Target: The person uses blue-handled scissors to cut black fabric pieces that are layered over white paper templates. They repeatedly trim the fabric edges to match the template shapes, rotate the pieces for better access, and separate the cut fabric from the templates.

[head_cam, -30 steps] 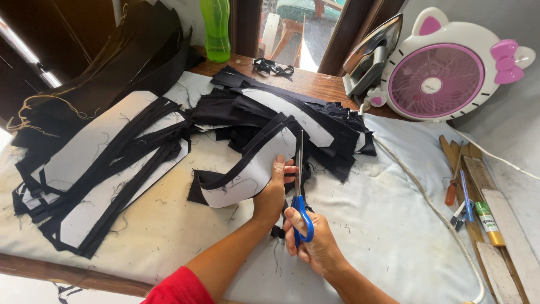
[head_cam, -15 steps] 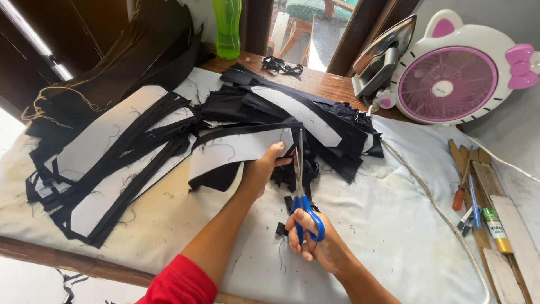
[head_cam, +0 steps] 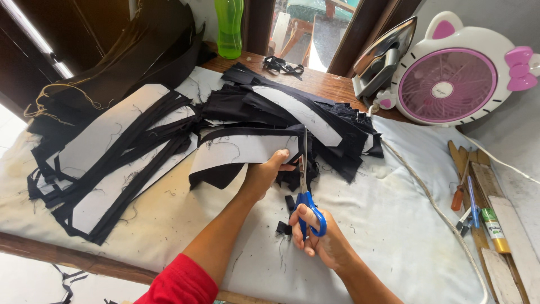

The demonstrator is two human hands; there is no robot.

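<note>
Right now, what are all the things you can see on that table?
Black-and-white fabric piece: one, under the left hand.
Blue-handled metal scissors: one pair, in the right hand, blades at the piece's edge.
Pile of black and white fabric pieces: many, left and middle.
Small black scraps: a few, near the scissors.
White padded table cover: one, beneath everything.
Green plastic bottle: one, far edge.
Silver iron: one, upright, far right.
Pink-and-white fan: one, far right.
Left hand: holds the piece.
Right hand: holds the scissors.
</note>
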